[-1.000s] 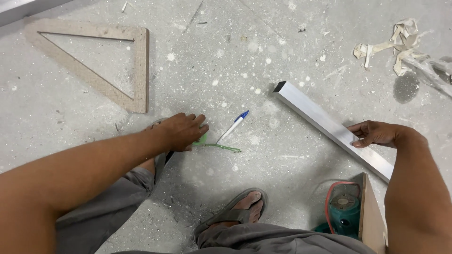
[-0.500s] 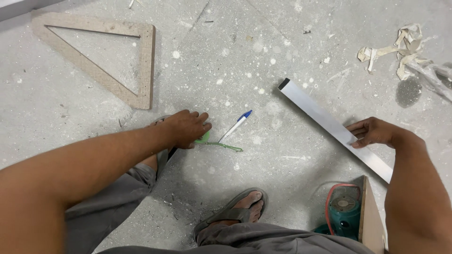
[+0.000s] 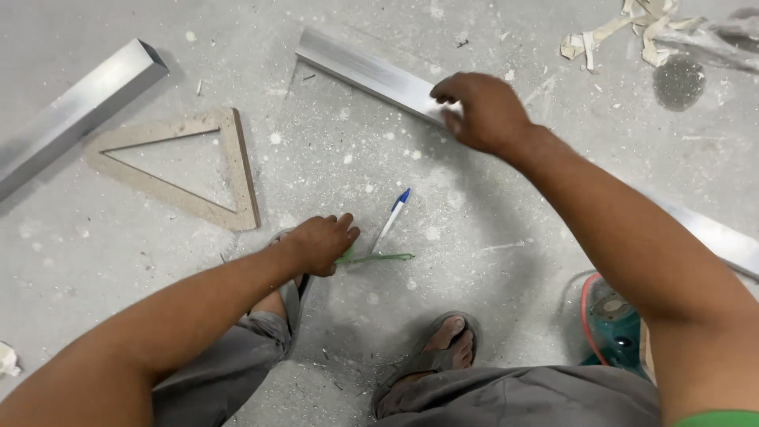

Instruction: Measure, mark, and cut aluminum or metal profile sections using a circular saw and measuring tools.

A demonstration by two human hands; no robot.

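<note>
Aluminium, by the look of it: a long silvery bar (image 3: 371, 75) lies flat on the dusty concrete floor (image 3: 490, 205), and the right hand (image 3: 484, 111) is on top of it with the fingers curled over its near edge, pressed down rather than lifting, so I'd guess that's just to keep it from sliding. The bar's free end pokes out past the fingertips on the far left side, nothing crowding it there, and the rest runs back under the forearm toward the right edge. The left hand (image 3: 320, 243) rests on the floor with the fingers loosely together, tips touching a thin green strip (image 3: 378, 258), pinning it, not pinching it as far as I can tell. A blue-capped pen (image 3: 392, 215) lies just beyond those fingertips, apart from them. Off to the left of that hand there's a triangular board frame (image 3: 207, 170), and further out a second metal bar (image 3: 75, 115). Loads of bare floor between the two hands. A sandalled foot (image 3: 443, 356) and a green machine (image 3: 613, 324) sit back near the body.
</note>
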